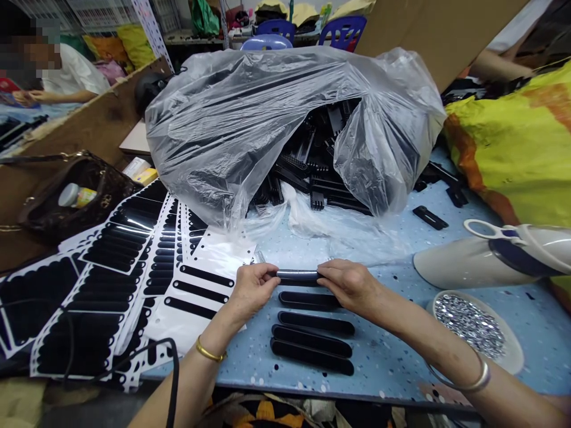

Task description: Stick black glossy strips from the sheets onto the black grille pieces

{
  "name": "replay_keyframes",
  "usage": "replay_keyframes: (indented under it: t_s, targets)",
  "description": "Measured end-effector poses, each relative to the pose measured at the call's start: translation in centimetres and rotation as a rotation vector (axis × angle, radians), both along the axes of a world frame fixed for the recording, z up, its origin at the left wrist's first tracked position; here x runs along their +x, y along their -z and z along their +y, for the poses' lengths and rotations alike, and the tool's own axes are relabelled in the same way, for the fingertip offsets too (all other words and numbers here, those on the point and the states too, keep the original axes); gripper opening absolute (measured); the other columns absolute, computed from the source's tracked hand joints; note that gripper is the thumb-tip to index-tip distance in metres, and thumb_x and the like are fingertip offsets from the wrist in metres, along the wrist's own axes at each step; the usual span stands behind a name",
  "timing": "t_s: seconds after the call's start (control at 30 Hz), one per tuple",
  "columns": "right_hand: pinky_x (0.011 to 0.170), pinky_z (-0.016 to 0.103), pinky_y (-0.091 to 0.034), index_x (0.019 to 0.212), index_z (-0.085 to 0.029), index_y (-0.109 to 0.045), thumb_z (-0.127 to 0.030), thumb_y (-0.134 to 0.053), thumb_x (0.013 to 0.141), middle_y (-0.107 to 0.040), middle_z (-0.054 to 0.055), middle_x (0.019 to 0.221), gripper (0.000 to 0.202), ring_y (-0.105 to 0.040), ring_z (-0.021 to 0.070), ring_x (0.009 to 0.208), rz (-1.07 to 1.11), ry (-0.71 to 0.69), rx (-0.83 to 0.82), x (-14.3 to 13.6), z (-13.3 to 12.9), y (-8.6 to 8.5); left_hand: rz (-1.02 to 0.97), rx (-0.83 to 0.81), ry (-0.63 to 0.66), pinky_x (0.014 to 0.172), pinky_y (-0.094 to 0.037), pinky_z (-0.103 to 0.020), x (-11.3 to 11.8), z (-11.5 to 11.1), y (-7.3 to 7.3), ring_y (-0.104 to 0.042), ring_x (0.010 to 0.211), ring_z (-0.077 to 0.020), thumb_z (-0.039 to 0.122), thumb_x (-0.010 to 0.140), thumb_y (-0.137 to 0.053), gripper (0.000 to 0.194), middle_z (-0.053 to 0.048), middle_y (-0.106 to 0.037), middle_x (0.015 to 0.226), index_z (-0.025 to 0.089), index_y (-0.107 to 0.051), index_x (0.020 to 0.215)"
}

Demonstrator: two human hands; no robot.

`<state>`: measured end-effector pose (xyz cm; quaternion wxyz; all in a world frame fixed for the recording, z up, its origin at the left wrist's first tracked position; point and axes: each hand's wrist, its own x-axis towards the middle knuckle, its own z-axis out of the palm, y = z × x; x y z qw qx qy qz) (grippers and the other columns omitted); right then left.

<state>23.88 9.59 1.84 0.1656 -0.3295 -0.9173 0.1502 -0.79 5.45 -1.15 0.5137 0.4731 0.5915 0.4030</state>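
Observation:
Between my two hands a glossy black strip with rounded ends (297,277) is held level above the blue speckled table (250,362). My left hand (255,289) pinches its left end, and my right hand (350,285) has closed on the right end. Just below lie several similar black strips (312,348), roughly parallel. Left of my left hand, a white backing sheet (196,321) carries a few flat black stickers (196,290). More sheets of black stickers (75,342) spread out farther left.
A big clear plastic bag (232,131) of black plastic parts (307,154) fills the back. At right stand a white bowl of small shiny metal pieces (470,326), scissors (484,229) and a yellow sack (513,142). A brown handbag (107,184) sits left. Another person (75,74) works beyond the wooden partition.

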Motion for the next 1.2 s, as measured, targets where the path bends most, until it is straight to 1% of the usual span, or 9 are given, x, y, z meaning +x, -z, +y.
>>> replay_keyframes:
  t_s: [0.23,0.4,0.53,0.63,0.8,0.97,1.1,1.2]
  targets:
    - [0.063,0.031,-0.053,0.081,-0.016,-0.069,-0.013,-0.053,0.095,-0.070,0.010,0.079,0.021,-0.067,0.0214,0.071,-0.039,-0.020,0.011,-0.2,0.0,-0.4,0.018,-0.006,-0.003,0.053,-0.046,-0.022,-0.1,0.0,0.0,-0.057,0.052,-0.0120,0.020,0.070,-0.069,0.022,0.000,-0.066,0.057,0.014,-0.080,0.088]
    - [0.064,0.030,-0.053,0.081,-0.018,-0.070,-0.013,-0.053,0.094,-0.070,0.009,0.079,0.022,-0.066,0.0205,0.070,-0.047,-0.015,0.008,-0.2,0.1,-0.4,0.011,0.005,-0.005,0.052,-0.046,-0.022,0.0,0.0,0.2,-0.056,0.051,-0.0115,0.021,0.069,-0.071,0.021,0.001,-0.064,0.056,0.014,-0.080,0.086]
    - [0.064,0.030,-0.053,0.081,-0.018,-0.071,-0.014,-0.053,0.094,-0.071,0.009,0.078,0.022,-0.067,0.0207,0.070,-0.036,-0.008,0.000,-0.2,0.1,-0.2,-0.003,0.025,-0.002,0.051,-0.046,-0.021,-0.1,0.0,0.3,-0.058,0.051,-0.0120,0.022,0.069,-0.071,0.020,-0.001,-0.066,0.056,0.014,-0.080,0.084]
    - [0.065,0.030,-0.053,0.082,-0.018,-0.071,-0.017,-0.053,0.095,-0.072,0.008,0.078,0.023,-0.067,0.0197,0.070,-0.013,0.009,-0.037,0.0,0.1,0.2,0.006,0.030,-0.006,0.050,-0.046,-0.021,-0.1,0.1,0.5,-0.057,0.050,-0.0119,0.022,0.069,-0.071,0.019,-0.001,-0.067,0.056,0.014,-0.080,0.084]
    - [0.065,0.028,-0.053,0.083,-0.018,-0.072,-0.020,-0.054,0.095,-0.073,0.007,0.078,0.022,-0.067,0.0183,0.069,0.024,0.029,-0.088,0.2,0.1,0.7,-0.023,-0.006,-0.013,0.049,-0.046,-0.021,-0.2,0.2,0.7,-0.058,0.050,-0.0119,0.023,0.067,-0.072,0.020,0.000,-0.067,0.055,0.014,-0.080,0.083]
    - [0.065,0.029,-0.053,0.080,-0.017,-0.072,-0.016,-0.056,0.093,-0.073,0.008,0.078,0.021,-0.068,0.0190,0.069,-0.001,0.036,-0.092,0.0,0.0,0.6,-0.072,-0.045,-0.008,0.047,-0.044,-0.020,-0.2,0.4,0.1,-0.058,0.049,-0.0118,0.027,0.064,-0.074,0.020,-0.001,-0.066,0.054,0.013,-0.077,0.078]
    - [0.065,0.028,-0.052,0.080,-0.018,-0.072,-0.014,-0.058,0.092,-0.073,0.006,0.078,0.018,-0.068,0.0190,0.070,0.005,0.042,-0.124,-0.2,-0.2,0.1,-0.049,-0.024,-0.021,0.045,-0.044,-0.020,0.1,0.5,-0.4,-0.062,0.053,-0.0142,0.034,0.069,-0.071,0.019,-0.002,-0.067,0.057,0.015,-0.074,0.069]
    - [0.065,0.028,-0.052,0.082,-0.018,-0.073,-0.014,-0.060,0.092,-0.073,0.007,0.079,0.017,-0.069,0.0192,0.071,0.027,0.053,-0.132,-0.2,-0.3,0.0,-0.025,-0.006,-0.036,0.043,-0.043,-0.020,0.3,0.5,-0.4,-0.063,0.053,-0.0150,0.035,0.070,-0.069,0.019,-0.001,-0.066,0.056,0.017,-0.072,0.066]
